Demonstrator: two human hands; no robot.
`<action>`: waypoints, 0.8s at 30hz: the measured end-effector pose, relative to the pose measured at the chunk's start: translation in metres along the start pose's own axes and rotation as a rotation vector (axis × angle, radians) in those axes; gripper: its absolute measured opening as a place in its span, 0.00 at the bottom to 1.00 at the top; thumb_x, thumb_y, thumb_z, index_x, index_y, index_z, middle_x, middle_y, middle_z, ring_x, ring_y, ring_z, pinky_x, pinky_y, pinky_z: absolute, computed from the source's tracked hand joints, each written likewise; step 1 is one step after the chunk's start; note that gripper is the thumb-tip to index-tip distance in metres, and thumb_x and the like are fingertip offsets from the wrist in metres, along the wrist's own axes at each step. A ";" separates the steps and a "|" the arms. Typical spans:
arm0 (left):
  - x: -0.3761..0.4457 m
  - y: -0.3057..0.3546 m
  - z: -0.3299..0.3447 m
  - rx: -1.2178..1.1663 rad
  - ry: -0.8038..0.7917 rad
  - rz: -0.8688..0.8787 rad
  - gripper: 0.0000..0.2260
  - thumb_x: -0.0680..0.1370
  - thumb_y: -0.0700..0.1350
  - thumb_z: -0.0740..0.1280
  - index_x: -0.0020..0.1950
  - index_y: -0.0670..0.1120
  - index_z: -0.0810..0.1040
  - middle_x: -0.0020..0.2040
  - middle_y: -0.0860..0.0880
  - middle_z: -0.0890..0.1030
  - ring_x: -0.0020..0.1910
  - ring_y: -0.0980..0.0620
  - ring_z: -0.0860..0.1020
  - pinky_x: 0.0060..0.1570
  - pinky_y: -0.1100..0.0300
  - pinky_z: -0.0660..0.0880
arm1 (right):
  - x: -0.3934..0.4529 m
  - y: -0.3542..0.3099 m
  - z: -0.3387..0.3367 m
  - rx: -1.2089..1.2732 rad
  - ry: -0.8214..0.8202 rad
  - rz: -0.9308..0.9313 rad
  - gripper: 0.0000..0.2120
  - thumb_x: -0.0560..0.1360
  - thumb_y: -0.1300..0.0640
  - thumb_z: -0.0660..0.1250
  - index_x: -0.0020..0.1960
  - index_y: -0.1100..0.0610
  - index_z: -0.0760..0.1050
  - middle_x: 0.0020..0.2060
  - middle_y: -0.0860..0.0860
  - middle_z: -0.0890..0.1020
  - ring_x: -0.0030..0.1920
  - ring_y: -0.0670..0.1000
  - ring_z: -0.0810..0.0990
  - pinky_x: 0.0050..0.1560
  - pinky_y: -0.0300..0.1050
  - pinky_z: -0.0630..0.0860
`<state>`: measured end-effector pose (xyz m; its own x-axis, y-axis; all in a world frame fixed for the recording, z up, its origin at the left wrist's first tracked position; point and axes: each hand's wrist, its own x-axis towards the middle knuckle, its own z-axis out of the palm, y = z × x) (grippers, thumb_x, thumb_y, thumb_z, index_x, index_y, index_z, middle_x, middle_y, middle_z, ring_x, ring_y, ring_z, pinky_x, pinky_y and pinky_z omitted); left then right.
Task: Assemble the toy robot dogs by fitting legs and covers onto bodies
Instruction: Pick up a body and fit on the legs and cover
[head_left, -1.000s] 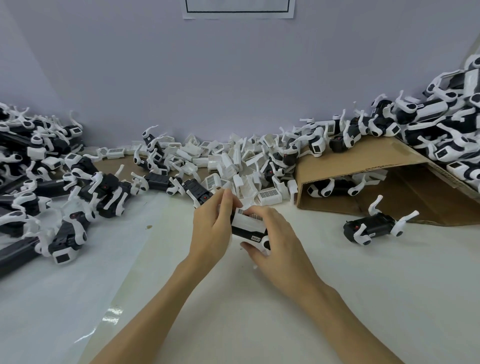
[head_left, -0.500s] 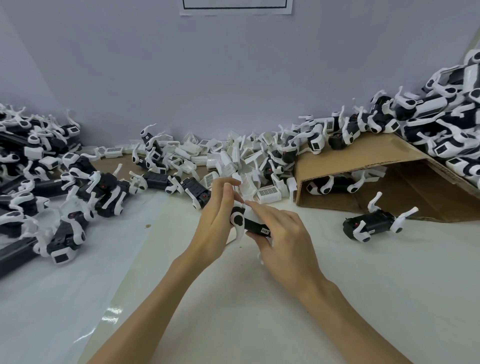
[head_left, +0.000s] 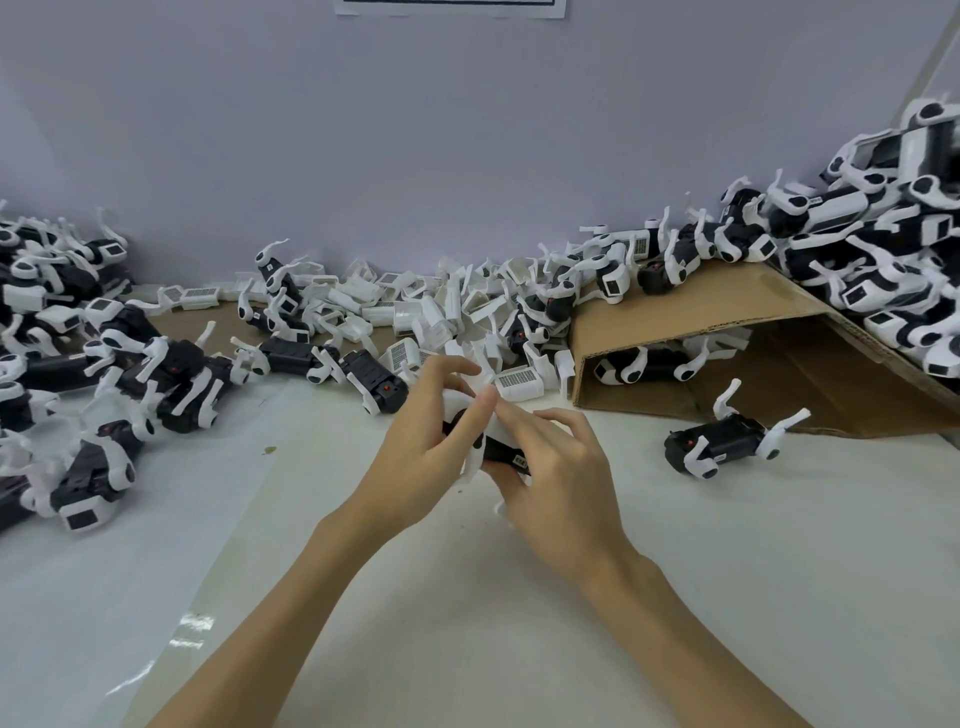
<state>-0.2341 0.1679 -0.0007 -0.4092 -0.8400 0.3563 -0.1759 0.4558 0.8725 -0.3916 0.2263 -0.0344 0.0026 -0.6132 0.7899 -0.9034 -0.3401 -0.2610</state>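
Table: white, with your widest free room on the near side of your grip, toward you.
Cardboard: a folded sheet beyond and right of your grip, tilted like a ramp; a toy dog lies in the opening under it, partly hidden.
Right pile: assembled dogs heaped on the cardboard's slope, far right of your grip, cut off by the frame edge.
Left pile: dogs and black bodies well left of your grip, also cut off at the edge.
Covers: loose white shells heaped just beyond your grip against the wall.
Lone dog: on its back, legs up, right of your grip and apart from it.
Left hand: fingers curled on the near-left end of the body, thumb against a white part.
Right hand: fingers curled round the body from the right.
Body: black and white, held between both hands just above the table; mostly hidden, so you cannot tell which part is being fitted.
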 end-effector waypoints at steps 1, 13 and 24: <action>0.000 0.000 -0.002 0.033 -0.014 0.006 0.21 0.79 0.72 0.61 0.66 0.63 0.70 0.56 0.59 0.78 0.54 0.55 0.81 0.48 0.63 0.74 | 0.001 0.000 0.000 0.015 -0.001 0.001 0.27 0.71 0.60 0.81 0.69 0.59 0.80 0.55 0.48 0.87 0.54 0.44 0.78 0.63 0.42 0.72; 0.001 -0.005 -0.001 0.322 0.046 0.107 0.25 0.74 0.76 0.66 0.60 0.60 0.71 0.48 0.60 0.80 0.42 0.56 0.80 0.40 0.66 0.73 | 0.006 0.006 -0.009 0.014 -0.025 0.058 0.28 0.69 0.62 0.82 0.67 0.55 0.81 0.54 0.47 0.87 0.58 0.46 0.75 0.61 0.43 0.75; 0.002 -0.008 -0.005 0.245 0.041 0.120 0.26 0.71 0.73 0.72 0.59 0.57 0.75 0.51 0.57 0.83 0.39 0.54 0.81 0.39 0.66 0.75 | 0.006 0.006 -0.009 0.082 -0.071 0.021 0.27 0.71 0.62 0.80 0.70 0.54 0.80 0.57 0.46 0.86 0.60 0.44 0.75 0.68 0.46 0.74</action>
<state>-0.2291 0.1610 -0.0058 -0.4044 -0.7849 0.4695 -0.3423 0.6059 0.7181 -0.4014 0.2270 -0.0261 0.0173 -0.6686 0.7434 -0.8653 -0.3825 -0.3239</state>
